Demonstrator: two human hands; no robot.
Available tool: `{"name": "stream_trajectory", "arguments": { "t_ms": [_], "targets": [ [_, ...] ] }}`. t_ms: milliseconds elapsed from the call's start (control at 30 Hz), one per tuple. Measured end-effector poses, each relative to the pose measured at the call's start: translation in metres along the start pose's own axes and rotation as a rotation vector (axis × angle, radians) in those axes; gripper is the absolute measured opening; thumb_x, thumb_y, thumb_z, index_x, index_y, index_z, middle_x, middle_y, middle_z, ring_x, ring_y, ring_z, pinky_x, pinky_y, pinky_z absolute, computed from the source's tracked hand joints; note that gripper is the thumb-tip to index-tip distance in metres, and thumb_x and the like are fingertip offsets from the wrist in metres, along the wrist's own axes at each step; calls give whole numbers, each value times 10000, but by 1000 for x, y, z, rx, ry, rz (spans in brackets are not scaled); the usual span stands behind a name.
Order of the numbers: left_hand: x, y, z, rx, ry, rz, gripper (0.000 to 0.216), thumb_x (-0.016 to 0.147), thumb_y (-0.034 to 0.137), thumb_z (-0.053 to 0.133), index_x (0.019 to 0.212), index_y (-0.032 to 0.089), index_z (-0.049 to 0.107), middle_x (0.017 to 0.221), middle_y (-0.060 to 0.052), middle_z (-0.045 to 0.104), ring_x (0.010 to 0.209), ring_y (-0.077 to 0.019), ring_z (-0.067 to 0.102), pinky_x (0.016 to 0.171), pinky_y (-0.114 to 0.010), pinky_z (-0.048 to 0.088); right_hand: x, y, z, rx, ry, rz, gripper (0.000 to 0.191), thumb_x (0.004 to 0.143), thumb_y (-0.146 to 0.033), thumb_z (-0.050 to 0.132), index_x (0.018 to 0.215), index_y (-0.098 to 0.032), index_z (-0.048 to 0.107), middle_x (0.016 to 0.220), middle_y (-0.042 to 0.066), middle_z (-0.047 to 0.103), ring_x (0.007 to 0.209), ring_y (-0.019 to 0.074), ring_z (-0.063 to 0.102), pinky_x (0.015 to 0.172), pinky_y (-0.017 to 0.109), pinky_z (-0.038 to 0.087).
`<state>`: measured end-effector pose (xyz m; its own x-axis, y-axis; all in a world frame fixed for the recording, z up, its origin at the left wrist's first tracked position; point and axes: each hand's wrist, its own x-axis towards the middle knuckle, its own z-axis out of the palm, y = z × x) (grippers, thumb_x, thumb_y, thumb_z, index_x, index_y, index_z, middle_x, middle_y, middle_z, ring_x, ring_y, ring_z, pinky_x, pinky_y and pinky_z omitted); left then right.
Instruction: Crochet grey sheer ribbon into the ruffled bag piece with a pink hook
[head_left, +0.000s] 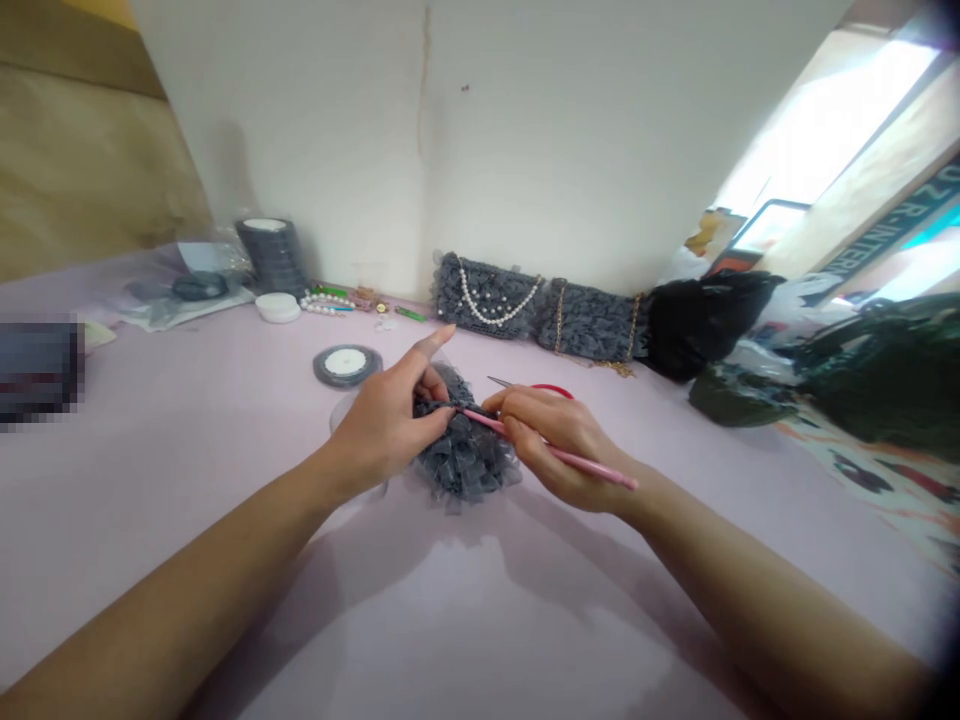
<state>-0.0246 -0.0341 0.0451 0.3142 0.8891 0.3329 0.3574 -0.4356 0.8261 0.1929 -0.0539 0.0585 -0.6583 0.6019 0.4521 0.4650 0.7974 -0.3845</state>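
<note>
Near me, mid-scene, my left hand (pixel 384 420) pinches a dark-grey ruffled ribbon piece (pixel 469 465); my right hand (pixel 568 425) grips a slim pink hook-like tool (pixel 600 470), tip at the piece: likely a stitching step, next needing steady tension.

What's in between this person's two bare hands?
The head view shows a dark grey, ruffled fabric piece between the left hand and right hand, plus the front end of a slim pink rod-shaped tool.

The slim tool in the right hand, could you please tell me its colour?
The slim tool is pink; the head view shows it best.
</note>
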Motion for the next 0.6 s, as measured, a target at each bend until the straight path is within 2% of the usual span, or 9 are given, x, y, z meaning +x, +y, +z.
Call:
{"name": "stream_trajectory", "arguments": {
  "t_ms": [167,267,333,400,467,533,600],
  "targets": [
    [-3,4,11,135,98,111,715,784,121,593,1476,179,422,846,9,623,801,-142,582,808,-268,447,-2,-9,23,-244,98,62,220,1008,-220,361,832,-183,487,823,66,556,668,153,532,584,283,444],
    [-3,1,22,-18,175,3,756,756,118,629,1477,188,410,873,9,643,847,-145,598,840,-277,447,-4,0,40,-426,192,22,201,1017,-240,380,841,-193,463,825,79,567,686,172,555,562,281,465],
    [-2,0,27,-290,173,-157,807,733,151,689,1480,174,384,855,12,641,837,-146,607,814,-276,458,-5,10,46,-482,256,-44,193,1016,-226,390,831,-206,442,802,71,562,675,173,551,557,278,474],
    [-1,0,29,-612,114,-352,821,704,177,740,1451,153,399,815,21,632,773,-139,612,749,-270,471,-6,19,49,-478,323,-122,173,1007,-206,414,835,-212,431,798,62,554,658,162,536,552,268,475],
    [0,0,27,-828,-2,-528,771,688,178,764,1393,152,454,803,21,641,723,-136,619,703,-271,478,-8,26,48,-428,372,-199,145,996,-185,440,854,-212,434,817,58,553,671,153,529,562,257,482],
    [1,-1,20,-910,-146,-627,713,688,164,769,1349,169,501,863,3,670,759,-146,642,726,-283,489,-8,30,44,-348,381,-264,121,987,-176,459,872,-210,445,849,62,559,700,149,531,581,255,495],
    [2,-4,12,-915,-256,-646,696,686,145,774,1335,184,525,901,1,673,803,-146,647,764,-283,488,-9,31,39,-260,343,-303,103,980,-173,471,882,-203,463,873,70,568,722,147,539,598,259,504]
  ]
}}
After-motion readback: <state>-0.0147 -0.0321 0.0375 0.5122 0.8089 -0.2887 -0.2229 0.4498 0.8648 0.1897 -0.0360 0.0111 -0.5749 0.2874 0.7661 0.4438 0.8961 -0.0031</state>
